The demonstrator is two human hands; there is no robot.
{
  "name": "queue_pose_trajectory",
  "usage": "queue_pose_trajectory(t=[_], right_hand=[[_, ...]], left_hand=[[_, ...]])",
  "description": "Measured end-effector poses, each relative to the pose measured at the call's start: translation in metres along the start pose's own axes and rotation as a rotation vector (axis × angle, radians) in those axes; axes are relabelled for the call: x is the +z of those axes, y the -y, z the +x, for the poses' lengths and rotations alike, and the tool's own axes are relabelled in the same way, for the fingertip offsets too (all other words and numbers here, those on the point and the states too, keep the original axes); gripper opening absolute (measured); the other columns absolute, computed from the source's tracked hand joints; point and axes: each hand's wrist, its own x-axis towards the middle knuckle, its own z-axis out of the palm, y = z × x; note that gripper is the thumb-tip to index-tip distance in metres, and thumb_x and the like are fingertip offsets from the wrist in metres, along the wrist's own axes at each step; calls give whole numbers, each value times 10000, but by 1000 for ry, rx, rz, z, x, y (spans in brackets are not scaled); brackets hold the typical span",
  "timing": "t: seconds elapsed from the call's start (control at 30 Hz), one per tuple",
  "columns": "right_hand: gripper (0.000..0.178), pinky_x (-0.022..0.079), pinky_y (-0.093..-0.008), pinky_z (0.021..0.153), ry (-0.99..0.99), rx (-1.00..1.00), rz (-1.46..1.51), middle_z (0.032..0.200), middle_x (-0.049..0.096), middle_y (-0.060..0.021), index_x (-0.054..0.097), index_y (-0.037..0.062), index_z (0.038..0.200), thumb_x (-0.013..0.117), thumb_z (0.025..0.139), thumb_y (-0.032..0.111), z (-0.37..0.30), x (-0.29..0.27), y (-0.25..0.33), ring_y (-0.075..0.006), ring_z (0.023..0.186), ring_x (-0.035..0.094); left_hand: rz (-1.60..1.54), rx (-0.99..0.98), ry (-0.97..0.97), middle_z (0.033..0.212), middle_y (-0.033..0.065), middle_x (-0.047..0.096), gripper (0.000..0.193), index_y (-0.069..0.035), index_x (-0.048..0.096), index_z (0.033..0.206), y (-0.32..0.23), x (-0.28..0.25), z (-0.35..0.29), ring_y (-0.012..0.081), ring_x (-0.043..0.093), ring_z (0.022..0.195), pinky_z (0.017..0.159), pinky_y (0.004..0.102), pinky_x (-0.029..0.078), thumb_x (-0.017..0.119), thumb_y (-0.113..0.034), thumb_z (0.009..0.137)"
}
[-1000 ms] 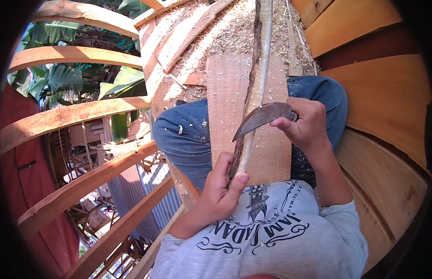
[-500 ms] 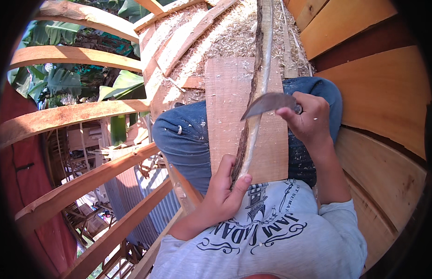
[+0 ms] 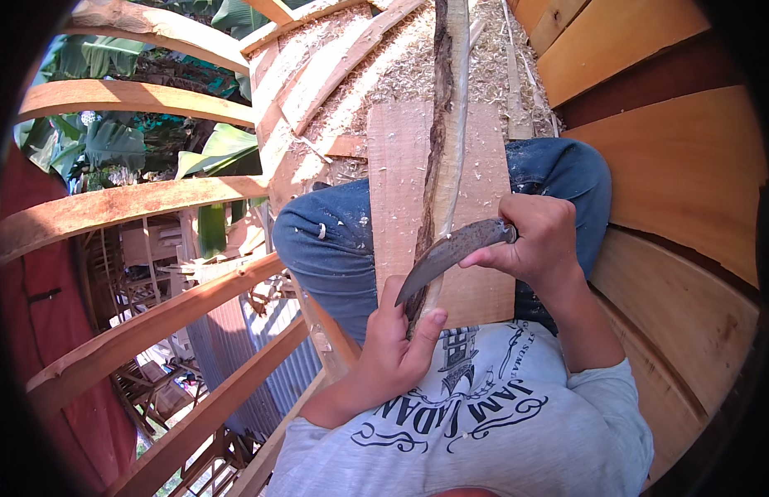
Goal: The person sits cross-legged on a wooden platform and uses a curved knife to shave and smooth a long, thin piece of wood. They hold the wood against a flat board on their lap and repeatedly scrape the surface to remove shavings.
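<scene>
A long, narrow strip of wood (image 3: 456, 124) with dark bark along its left edge runs from my body out past the far edge of the view. Its near end is gripped by my left hand (image 3: 394, 341), thumb on the right side and fingers on the left. My right hand (image 3: 540, 244) is closed round the handle of a curved, dark-bladed knife (image 3: 455, 253). The blade lies across the strip just beyond my left hand, its tip pointing down and left. Under the strip, a flat wooden board (image 3: 397, 174) rests across my lap.
Wood shavings (image 3: 384, 74) cover the floor ahead, with loose planks (image 3: 343, 66) among them. A wall of wooden boards (image 3: 674, 166) stands close on my right. Open wooden rails (image 3: 136, 195) line the left, with banana leaves (image 3: 115, 145) and metal roofing (image 3: 244, 356) beyond.
The knife has come along the strip toward my body, close to my left hand. The strip's far end has swung a little to the left.
</scene>
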Motion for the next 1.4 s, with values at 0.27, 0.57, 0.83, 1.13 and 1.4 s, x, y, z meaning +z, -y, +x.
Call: queue_pose_trajectory(t=[0.27,0.57,0.83,1.13,1.4], right_hand=[[726,374,-302,375,-51,-31,-51,430,398,-35,401,100,477,673,517,772,9,5,-8,-215,363,474],[752,386,-361,459,-152,590,104,462,460,-127,507,-26,572,545,786,694,28,-23,-80,-265,436,497],[680,425,-367,437,70,149,93,465,463,-107,524,35,555,686,635,690,1,-4,8,-303,452,550],[707,391,-335,428,-36,413,152,450,463,-118,524,13,535,620,726,687,8,-18,-36,-254,416,508],[744,391,-322,400,28,151,-44,444,456,-90,485,50,505,653,564,772,4,2,-29,-262,410,528]], left_hand=[[-20,4,-6,779,84,488,307,31,429,1175,3,0,3,121,470,704,639,272,395,543,-79,911],[-47,-77,131,712,76,499,186,6,413,1028,3,-3,-14,122,465,627,562,278,394,533,-93,926],[-112,-164,30,771,85,541,195,19,418,1040,0,0,-6,127,502,679,606,287,420,528,-95,927],[-107,-235,48,765,94,529,205,13,421,1041,7,-4,-11,139,499,684,616,297,418,530,-119,928],[-198,-161,168,682,8,445,300,-2,359,1086,11,8,-2,23,381,474,424,164,303,453,-267,980]])
